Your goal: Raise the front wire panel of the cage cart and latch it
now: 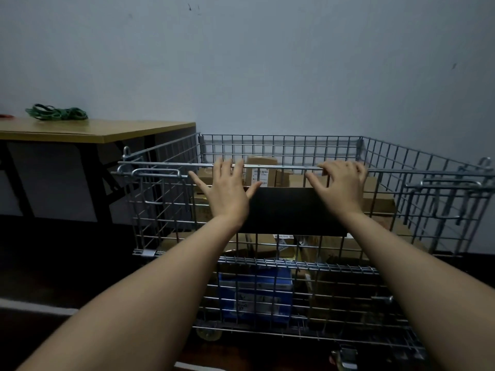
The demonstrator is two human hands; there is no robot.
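The wire cage cart stands against the wall, with its front wire panel upright in front of me. My left hand lies flat on the panel, fingers spread and three fingertips over the top bar. My right hand has its fingers curled over the same bar further right. A sliding latch loop sits at the panel's upper left corner and another latch at the upper right. Between my hands a black plate hangs on the panel.
Cardboard boxes and a blue box fill the cart. A wooden table with green bands stands close on the left. Grey wall behind; a cart wheel and dark floor below.
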